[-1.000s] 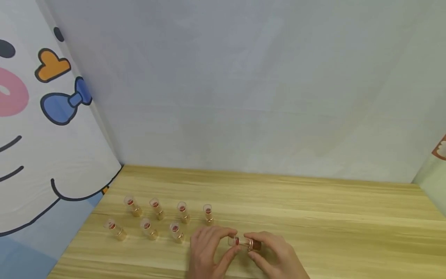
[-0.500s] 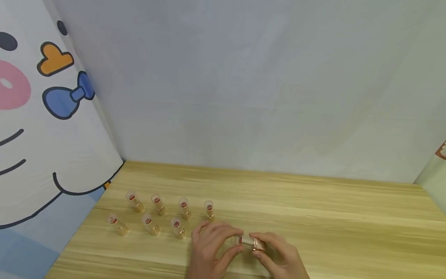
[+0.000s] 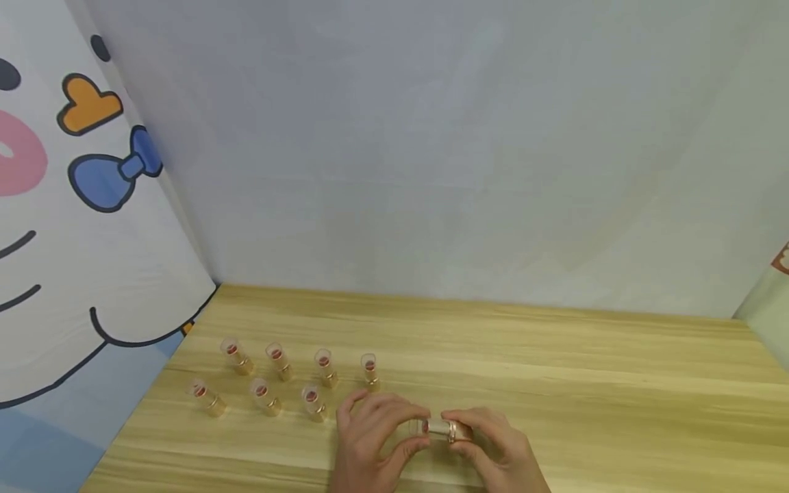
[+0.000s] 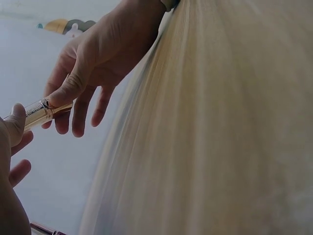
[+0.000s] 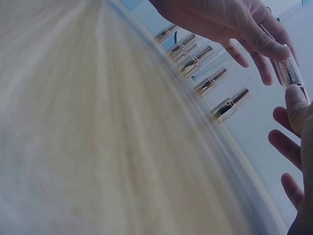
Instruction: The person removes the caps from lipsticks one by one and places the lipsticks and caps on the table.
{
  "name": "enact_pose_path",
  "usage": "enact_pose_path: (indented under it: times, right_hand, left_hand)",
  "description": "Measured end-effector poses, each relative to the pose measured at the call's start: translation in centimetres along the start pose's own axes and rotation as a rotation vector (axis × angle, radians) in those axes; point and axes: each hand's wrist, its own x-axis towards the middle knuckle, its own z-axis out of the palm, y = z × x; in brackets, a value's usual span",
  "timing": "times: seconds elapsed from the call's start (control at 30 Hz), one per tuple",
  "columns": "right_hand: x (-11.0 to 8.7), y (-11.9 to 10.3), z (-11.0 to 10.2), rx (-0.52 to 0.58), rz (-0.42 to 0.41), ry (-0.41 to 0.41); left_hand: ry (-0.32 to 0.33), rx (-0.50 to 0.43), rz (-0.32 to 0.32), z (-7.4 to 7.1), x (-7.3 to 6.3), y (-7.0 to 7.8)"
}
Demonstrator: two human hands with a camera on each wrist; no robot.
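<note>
Both hands hold one lipstick (image 3: 439, 427) lying sideways between them, low in the middle of the head view. It has a clear cap, a red tip inside, and a shiny gold base. My left hand (image 3: 372, 441) pinches the clear end between thumb and index finger. At the gold end, my right hand (image 3: 502, 448) grips the base with thumb and fingers, hiding part of it. In the left wrist view the gold middle of the lipstick (image 4: 38, 112) shows between the two thumbs. Dark lettering marks the lipstick (image 5: 290, 73) in the right wrist view.
Several capped lipsticks stand upright in two rows on the left of the wood-grain table (image 3: 585, 383). The nearest of them, a back-row lipstick (image 3: 370, 372) and a front-row lipstick (image 3: 314, 402), are close to the left hand. A pale curtain (image 3: 468, 171) hangs behind.
The right hand and the lipstick have shifted slightly right. The lipstick's middle section, narrow and dim before, now shows wider and paler between the hands. Both hands keep their grip; the standing lipsticks stay put.
</note>
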Motion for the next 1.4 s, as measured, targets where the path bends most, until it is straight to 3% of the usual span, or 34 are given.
enact_pose_path:
  times: [0.33,0.97,1.2,1.4]
  right_hand:
    - [-0.1,0.6,-0.2,-0.01,-0.065,0.019]
    - [0.5,0.1,-0.2,-0.062,-0.043,0.032]
    - [0.4,-0.6,-0.3,-0.096,0.09,0.079]
    - [0.2,-0.8,-0.3,-0.083,0.132,0.066]
  left_hand:
    - [0.015,0.001,0.024,0.2,0.4,0.2]
    - [0.031,0.008,0.026,-0.4,0.5,0.3]
    - [0.057,0.014,-0.038,-1.3,0.8,0.6]
    - [0.053,0.017,-0.022,-1.4,0.8,0.6]
